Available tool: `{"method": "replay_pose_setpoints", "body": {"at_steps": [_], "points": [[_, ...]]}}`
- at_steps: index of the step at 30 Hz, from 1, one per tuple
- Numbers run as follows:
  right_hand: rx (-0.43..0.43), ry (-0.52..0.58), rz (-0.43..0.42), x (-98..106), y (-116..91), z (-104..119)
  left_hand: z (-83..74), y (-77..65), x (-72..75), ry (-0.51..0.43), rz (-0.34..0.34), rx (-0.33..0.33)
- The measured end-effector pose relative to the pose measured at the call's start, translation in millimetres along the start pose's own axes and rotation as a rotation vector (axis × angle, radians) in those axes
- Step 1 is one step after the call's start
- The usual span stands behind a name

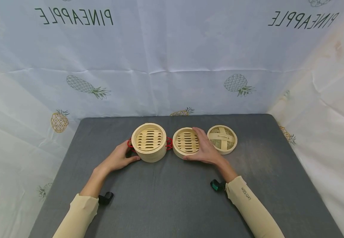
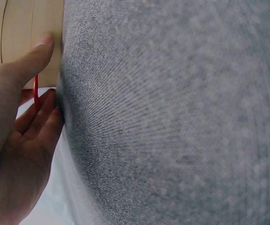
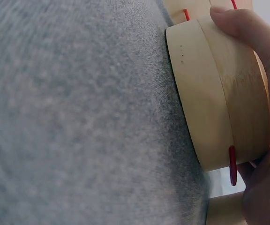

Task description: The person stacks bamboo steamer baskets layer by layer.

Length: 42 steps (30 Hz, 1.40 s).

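Observation:
A tall round bamboo steamer point(image 1: 151, 155), with a slatted inside and red cord handles, stands upright on the dark table. My left hand point(image 1: 120, 157) holds it from the left, thumb against the lower wall in the left wrist view and fingers by the red handle point(image 2: 36, 91). Just to its right sits a lower bamboo steamer basket point(image 1: 185, 140), also slatted. My right hand point(image 1: 205, 148) grips this basket across its right side, thumb at the near wall and fingers at the far rim. The right wrist view shows its wall and a red handle point(image 3: 232, 164).
A round woven bamboo lid point(image 1: 231, 142) with crossed strips lies right of the lower basket, close to my right hand. The grey cloth-covered table point(image 1: 166, 198) ends at a white pineapple-print curtain point(image 1: 160, 92) behind and at the sides.

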State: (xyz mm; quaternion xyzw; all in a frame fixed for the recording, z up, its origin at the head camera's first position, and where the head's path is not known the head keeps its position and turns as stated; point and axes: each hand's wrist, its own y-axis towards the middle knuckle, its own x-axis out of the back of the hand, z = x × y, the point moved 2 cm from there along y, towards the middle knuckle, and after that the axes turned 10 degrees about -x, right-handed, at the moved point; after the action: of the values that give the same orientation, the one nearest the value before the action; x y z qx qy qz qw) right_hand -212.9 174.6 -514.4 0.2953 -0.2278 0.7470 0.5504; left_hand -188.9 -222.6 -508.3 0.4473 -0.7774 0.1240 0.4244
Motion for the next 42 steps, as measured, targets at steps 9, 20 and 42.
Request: {"method": "replay_pose_setpoints", "body": {"at_steps": [9,20,42], "points": [[0.013,0.031,0.001,0.1,-5.5,-4.3,0.2,0.9,1.0,0.007,-0.004,-0.001],[0.022,0.053,0.009,2.7,-12.1,-1.8,0.5,0.6,1.6,0.012,-0.001,-0.004],[0.066,0.067,-0.012,10.6,-31.1,4.8,1.2,-0.1,0.6,0.015,-0.002,0.008]]}}
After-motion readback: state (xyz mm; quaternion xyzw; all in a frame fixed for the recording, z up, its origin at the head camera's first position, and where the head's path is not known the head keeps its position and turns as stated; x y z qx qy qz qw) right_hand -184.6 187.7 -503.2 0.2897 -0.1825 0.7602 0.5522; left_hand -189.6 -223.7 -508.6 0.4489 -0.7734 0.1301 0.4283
